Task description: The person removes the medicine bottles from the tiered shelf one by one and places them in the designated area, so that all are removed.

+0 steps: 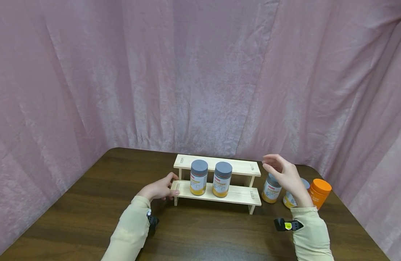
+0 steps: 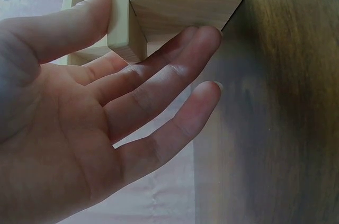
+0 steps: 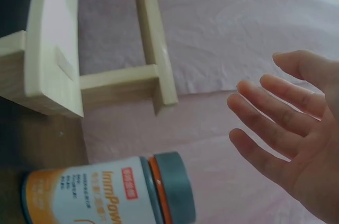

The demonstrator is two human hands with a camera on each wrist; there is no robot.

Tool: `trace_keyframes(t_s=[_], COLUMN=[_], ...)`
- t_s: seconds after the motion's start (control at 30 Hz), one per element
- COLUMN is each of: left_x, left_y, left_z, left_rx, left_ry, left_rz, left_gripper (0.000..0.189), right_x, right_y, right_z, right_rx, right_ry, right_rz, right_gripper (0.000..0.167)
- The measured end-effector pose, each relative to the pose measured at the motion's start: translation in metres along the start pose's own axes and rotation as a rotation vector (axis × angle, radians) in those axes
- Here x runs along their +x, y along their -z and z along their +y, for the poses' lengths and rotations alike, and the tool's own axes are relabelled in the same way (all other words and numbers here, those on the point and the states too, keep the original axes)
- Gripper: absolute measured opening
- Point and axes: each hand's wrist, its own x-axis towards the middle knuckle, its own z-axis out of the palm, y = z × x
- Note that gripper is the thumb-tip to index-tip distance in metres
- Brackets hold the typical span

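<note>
A light wooden two-tier shelf (image 1: 234,194) stands on the table. My left hand (image 1: 159,187) holds the left end of its lower board, the thumb on top and other fingers beside and under it, as the left wrist view shows. Two supplement jars with grey lids, a left one (image 1: 198,177) and a right one (image 1: 222,179), stand upright on that lower board. My right hand (image 1: 286,177) is in the air right of the shelf with nothing in it, fingers loosely bent. Near and below it is another grey-lidded supplement jar (image 3: 106,189), apart from the fingers.
Behind my right forearm stand one more grey-lidded jar (image 1: 289,200), partly hidden, and an orange bottle (image 1: 319,192). The shelf's upper board (image 1: 216,164) bears nothing. A pink curtain (image 1: 200,79) hangs behind the dark wooden table (image 1: 200,232).
</note>
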Motion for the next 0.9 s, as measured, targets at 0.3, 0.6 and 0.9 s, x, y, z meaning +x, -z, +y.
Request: trace_keyframes(t_s=[0.3,0.6,0.9], left_x=[0.0,0.002,0.003], left_y=[-0.001,-0.002,0.0], left_z=[0.0,-0.001,-0.003], left_rx=[0.006,-0.002,0.013], left_ry=[0.004,-0.002,-0.014], left_rz=[0.002,0.007,0.005], left_gripper=[0.048,0.047,0.048], right_x=[0.005,0.006,0.004], right_y=[-0.022,-0.045,-0.072], right_z=[-0.006,-0.018,-0.03], right_rx=[0.001,0.064,0.187], right_ry=[0.05,0.102,0.082], right_rz=[-0.078,-0.152,-0.278], right_gripper=[0.029,0.031,0.047])
